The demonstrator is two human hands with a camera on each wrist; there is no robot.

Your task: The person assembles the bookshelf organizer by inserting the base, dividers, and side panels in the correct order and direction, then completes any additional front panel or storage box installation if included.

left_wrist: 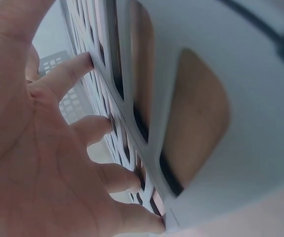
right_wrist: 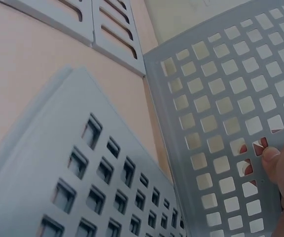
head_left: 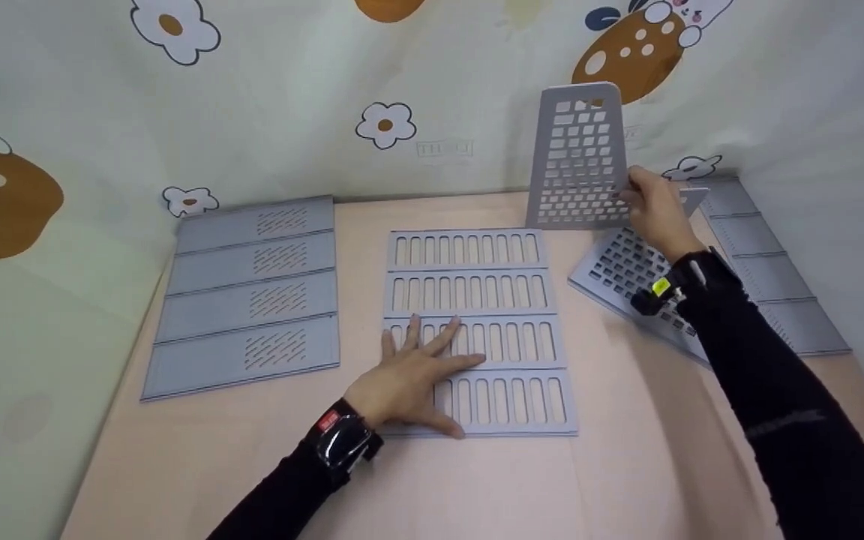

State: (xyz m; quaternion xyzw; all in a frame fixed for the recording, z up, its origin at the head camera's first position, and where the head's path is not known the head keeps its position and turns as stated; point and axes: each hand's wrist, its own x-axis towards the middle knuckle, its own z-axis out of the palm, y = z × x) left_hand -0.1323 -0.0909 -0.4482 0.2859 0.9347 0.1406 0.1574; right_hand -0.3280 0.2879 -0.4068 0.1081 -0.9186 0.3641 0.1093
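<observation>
A light grey panel with long rounded slots [head_left: 469, 270] lies flat in four rows at mid-table. Across its lower rows my left hand [head_left: 413, 375] rests with the fingers spread; the left wrist view shows its fingertips [left_wrist: 85, 60] touching the slotted surface. To the right, my right hand [head_left: 657, 210] pinches the edge of a grey panel with rows of square holes [head_left: 580, 169], which stands upright at the table's back edge. The thumb [right_wrist: 272, 155] presses on its face in the right wrist view. Below that hand lies another square-holed panel [head_left: 612, 281], partly covered by the forearm.
At the left lies a grey panel in four sections with slanted slits [head_left: 207, 300]. Another sectioned grey panel [head_left: 766, 266] lies along the right side, partly behind the right arm. A patterned cloth [head_left: 267, 112] hangs behind and beside the pink tabletop [head_left: 492, 487].
</observation>
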